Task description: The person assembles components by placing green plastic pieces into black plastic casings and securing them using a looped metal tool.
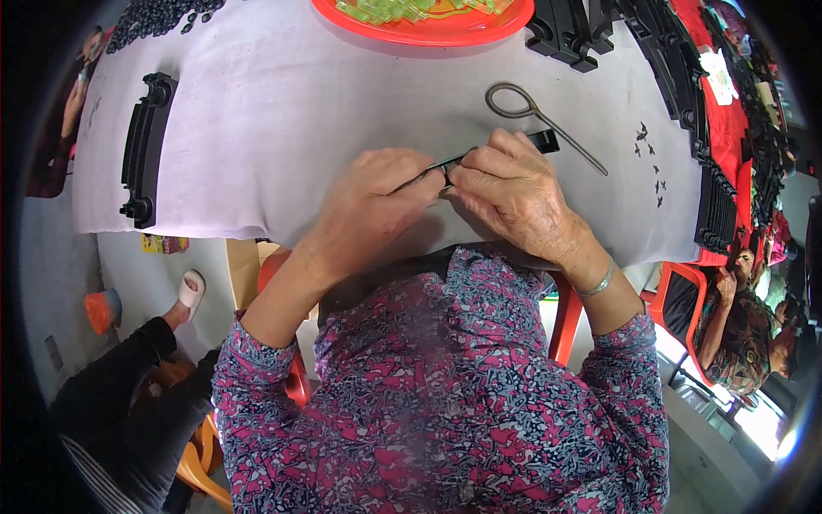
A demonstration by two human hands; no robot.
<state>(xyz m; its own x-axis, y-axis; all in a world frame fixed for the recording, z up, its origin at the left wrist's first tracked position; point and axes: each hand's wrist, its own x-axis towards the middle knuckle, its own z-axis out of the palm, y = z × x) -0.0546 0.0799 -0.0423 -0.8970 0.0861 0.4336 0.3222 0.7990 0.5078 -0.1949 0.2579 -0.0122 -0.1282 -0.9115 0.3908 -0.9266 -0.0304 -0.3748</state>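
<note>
We see the left-hand grip [381,190] and right-hand grip [512,193] pinching a black plastic strip [545,141]; its right end projects beyond the right-hand grip, over the worktop [274,120].

black strip [545,141] partly hidden by left hand [378,190] and right hand [514,190], red tray [426,38] cut off on top; black bits [641,132] too tiny to tell

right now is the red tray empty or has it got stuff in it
Not empty: the red tray holds pale green pieces. Its far side is out of frame, so I cannot tell how full.
</note>
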